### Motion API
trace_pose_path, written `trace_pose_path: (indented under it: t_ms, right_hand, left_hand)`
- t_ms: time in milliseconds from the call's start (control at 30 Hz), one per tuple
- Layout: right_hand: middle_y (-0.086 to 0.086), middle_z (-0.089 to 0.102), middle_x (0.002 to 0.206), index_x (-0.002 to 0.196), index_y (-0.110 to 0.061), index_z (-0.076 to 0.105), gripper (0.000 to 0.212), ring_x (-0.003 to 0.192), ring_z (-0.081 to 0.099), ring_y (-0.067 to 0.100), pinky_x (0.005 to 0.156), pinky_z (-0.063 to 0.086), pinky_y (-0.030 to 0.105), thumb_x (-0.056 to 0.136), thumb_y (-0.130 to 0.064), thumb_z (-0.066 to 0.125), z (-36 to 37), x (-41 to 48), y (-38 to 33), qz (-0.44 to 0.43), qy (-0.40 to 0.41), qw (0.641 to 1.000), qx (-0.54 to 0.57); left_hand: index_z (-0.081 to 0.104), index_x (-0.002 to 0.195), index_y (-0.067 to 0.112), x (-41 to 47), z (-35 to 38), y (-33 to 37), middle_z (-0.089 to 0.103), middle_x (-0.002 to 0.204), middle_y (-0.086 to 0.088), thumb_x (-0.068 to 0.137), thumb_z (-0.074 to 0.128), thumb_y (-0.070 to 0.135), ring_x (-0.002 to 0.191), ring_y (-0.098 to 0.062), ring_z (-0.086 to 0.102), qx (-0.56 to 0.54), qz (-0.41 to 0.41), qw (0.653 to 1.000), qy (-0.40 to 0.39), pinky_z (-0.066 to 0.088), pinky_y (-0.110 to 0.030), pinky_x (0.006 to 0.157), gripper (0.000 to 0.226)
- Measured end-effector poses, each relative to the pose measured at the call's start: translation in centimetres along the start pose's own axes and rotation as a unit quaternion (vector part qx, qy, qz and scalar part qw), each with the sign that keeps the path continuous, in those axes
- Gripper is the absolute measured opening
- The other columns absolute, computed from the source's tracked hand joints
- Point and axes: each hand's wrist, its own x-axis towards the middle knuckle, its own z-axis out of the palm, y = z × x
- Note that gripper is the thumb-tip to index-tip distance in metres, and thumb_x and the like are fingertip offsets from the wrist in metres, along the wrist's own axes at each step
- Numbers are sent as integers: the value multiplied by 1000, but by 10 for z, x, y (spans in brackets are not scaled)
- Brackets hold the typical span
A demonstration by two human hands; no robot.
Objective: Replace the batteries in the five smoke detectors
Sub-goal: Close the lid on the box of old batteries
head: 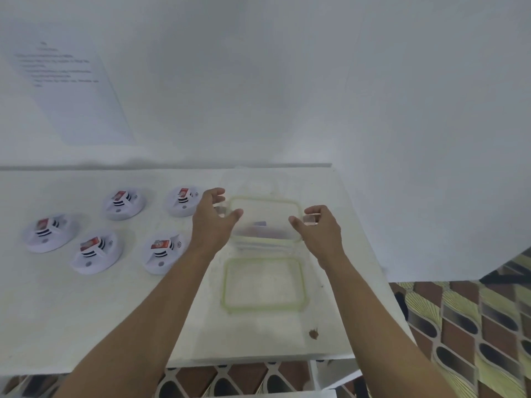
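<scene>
My left hand (214, 219) and right hand (319, 228) bracketed the short ends of the clear container (265, 209), which stood toward the far right of the white surface (86, 326). Each hand was half curled, thumb reaching in over the green-sealed rim and fingers arched over a clear latch tab at the side. The blur hid whether I was actually pinching those tabs or only hovering at them, so I could not tell. I took it from both ends because the latches sit there and an even hold keeps the box level.

Something dark and reddish lay inside, too smeared to name; I judged it to be batteries for the job. Just in front of the container, nearer me, a flat green-rimmed lid (263, 284) lay on the surface, out of the way yet within reach.

The five smoke detectors (96, 251) sat well to the left in two loose rows, backs up. Each showed a red battery (160, 244) in its open bay, laid out so I could work down the line. A printed sheet (66, 90) hung on the wall behind them, unreadable.
</scene>
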Motion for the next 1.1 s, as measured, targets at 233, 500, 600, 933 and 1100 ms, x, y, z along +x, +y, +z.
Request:
trace_pose_path:
  t_ms: [233, 500, 600, 933, 1100]
  right_hand:
    - [1, 56, 116, 135, -16, 44, 61, 103, 56, 18, 85, 45, 28, 88, -38, 77, 4, 6, 0, 13, -21, 999, -22]
    - [1, 53, 125, 137, -21, 50, 52, 109, 54, 16, 81, 46, 28, 93, -40, 70, 4, 2, 12, 33, -49, 998, 8]
    - [-3, 56, 111, 128, -23, 53, 45, 99, 59, 12, 79, 54, 28, 91, -41, 71, 6, 6, 11, 24, -37, 999, 2]
    - [-7, 54, 84, 121, -19, 61, 34, 76, 54, 1, 64, 39, 14, 92, -34, 72, 6, 17, 2, 10, -9, 1000, -17]
    - [-4, 55, 94, 122, -21, 60, 35, 85, 57, 11, 75, 49, 24, 92, -36, 71, 10, 15, 9, 35, -23, 999, 13]
  left_hand:
    - [55, 128, 23, 11, 3, -20, 60, 118, 5, 84, 78, 27, 111, -12, 56, 16, -24, 999, -36, 46, -31, 97, 49]
    - [57, 124, 27, 8, 2, -28, 57, 123, 9, 86, 75, 36, 102, -11, 59, -2, -47, 998, -51, 49, -34, 93, 42]
    - [58, 122, 25, 10, 2, -25, 60, 116, 7, 85, 76, 36, 98, -8, 58, 15, -28, 999, -26, 48, -31, 89, 42]
    - [63, 124, 19, 15, 2, -26, 64, 118, 10, 85, 76, 36, 101, -9, 58, 48, -8, 999, -4, 47, -31, 93, 44]
    - [62, 122, 25, 13, 1, -27, 62, 116, 8, 86, 75, 36, 100, -11, 61, 24, -43, 998, -30, 50, -33, 90, 40]
